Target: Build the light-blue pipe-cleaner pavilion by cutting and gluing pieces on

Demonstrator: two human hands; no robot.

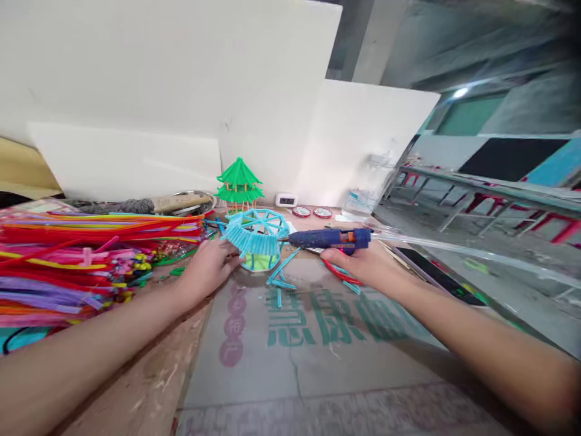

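Note:
My left hand [209, 268] grips the near left edge of a light blue pipe-cleaner pavilion roof [256, 233], a round spoked frame with a fringe of short blue pieces, standing over a small green base. My right hand [363, 266] holds a blue glue gun [330, 238] level, its nozzle pointing left and almost touching the right side of the blue roof. Loose blue pipe-cleaner pieces [282, 280] lie just in front of the roof on a sheet of cardboard [318, 357] with green lettering.
A large heap of coloured pipe cleaners [82, 260] fills the left side. A finished green pavilion model [239, 183] stands behind, near a small white clock [285, 200], two red lids [312, 212] and a clear bottle [363, 191]. White boards close off the back. A dark phone [436, 272] lies at right.

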